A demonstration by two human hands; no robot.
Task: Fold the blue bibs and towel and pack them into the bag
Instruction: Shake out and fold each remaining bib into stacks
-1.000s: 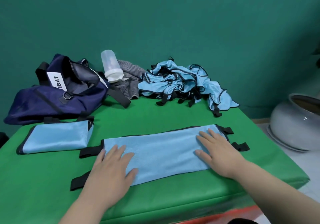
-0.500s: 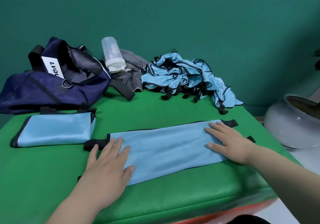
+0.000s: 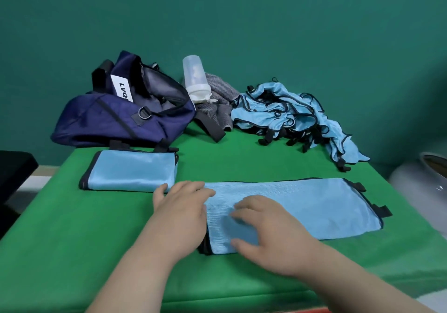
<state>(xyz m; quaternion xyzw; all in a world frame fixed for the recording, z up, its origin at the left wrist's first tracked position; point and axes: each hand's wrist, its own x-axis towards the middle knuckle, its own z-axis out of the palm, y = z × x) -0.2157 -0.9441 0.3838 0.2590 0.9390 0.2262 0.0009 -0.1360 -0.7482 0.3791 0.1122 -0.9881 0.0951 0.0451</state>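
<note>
Right hand (image 3: 271, 237) has slid beside left hand (image 3: 180, 216) onto the nine-o'clock end of the long, ribbed blue bib (image 3: 302, 208); both press flat, apparently gripping nothing.

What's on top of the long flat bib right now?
Both hands rest on its left end: left hand, right hand. They cover that end of the bib; its straps there barely show.
</note>
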